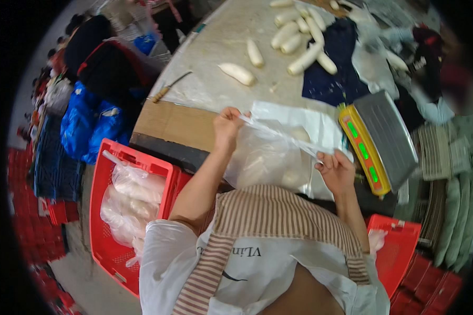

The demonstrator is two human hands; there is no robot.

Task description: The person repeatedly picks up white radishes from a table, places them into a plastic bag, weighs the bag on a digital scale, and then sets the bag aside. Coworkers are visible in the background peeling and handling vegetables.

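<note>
My left hand and my right hand pinch opposite ends of the gathered top of a clear plastic bag, pulled taut between them. Pale white radishes show dimly through the bag, which rests at the table's near edge. Under and behind it lies a white plastic sheet. Just right of the bag stands a yellow digital scale with a grey metal pan and lit green displays. Beyond, two loose white radishes lie apart from a heap of more radishes.
A knife with a wooden handle lies at the table's left edge. A dark blue cloth lies partly under the radish heap. Beside me on the left stands a red crate holding bagged radishes; another red crate stands at right. A person is at upper left.
</note>
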